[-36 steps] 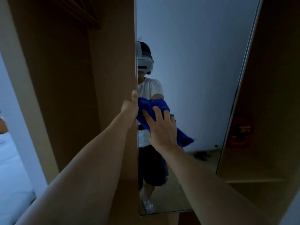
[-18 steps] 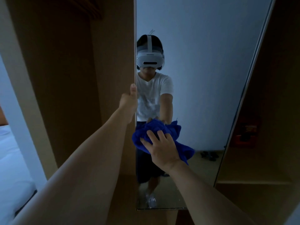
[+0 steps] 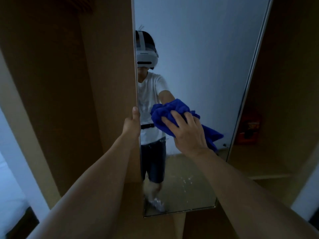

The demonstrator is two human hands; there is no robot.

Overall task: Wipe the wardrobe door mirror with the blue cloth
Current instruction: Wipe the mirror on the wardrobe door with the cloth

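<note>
Head view: right hand (image 3: pixel 188 135) fingers clutch blue cloth (image 3: pixel 174 114) on mirror (image 3: pixel 207 66); left hand (image 3: pixel 132 125) fingers hidden behind door edge.

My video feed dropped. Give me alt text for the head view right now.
The right hand presses a bunched blue cloth against the wardrobe door mirror, while the left hand grips the door's edge.

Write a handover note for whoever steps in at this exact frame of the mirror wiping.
Left hand: grips the wardrobe door by its edge, steadying it.
Right hand: presses the bunched blue cloth against the mirror at mid height.
Done: cannot tell how much glass is wiped.
Left: droplets and smears show on the lower mirror; wipe there, then the rest.
</note>
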